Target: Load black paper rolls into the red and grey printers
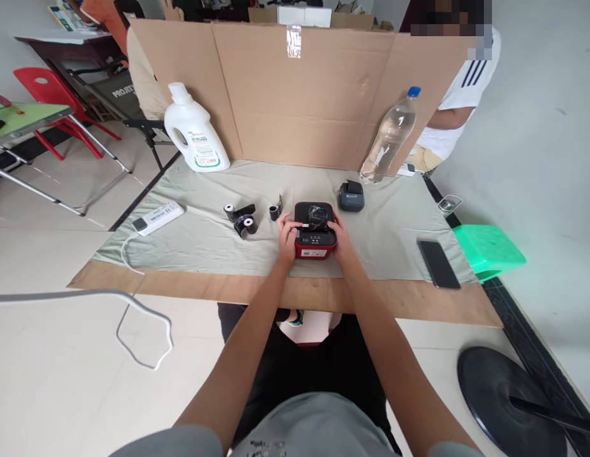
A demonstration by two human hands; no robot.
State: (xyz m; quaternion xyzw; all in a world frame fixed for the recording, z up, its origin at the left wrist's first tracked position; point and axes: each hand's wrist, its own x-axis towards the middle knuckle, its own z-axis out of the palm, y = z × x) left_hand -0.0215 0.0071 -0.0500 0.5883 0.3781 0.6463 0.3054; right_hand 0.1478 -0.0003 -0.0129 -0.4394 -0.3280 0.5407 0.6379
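A red and black box-shaped device (314,239), which looks like a small label printer, sits on the cloth in front of me. A white label shows on its near side, and a shiny black patch (318,216) like wrapped plastic lies on its top. My left hand (288,236) grips its left side, the fingertips close to a small white piece on the top. On the opposite side my right hand (341,237) is closed around the edge, thumb on top. Black rolls (242,219) with white cores lie to the left, one smaller roll (275,210) nearer. Behind to the right stands a small dark portable printer (351,196).
A cardboard screen (295,95) rises behind the table, with a white jug (196,133) and a water bottle (390,136) before it. A power strip (159,218) lies left, a phone (438,264) right. Beyond the screen are people (459,101).
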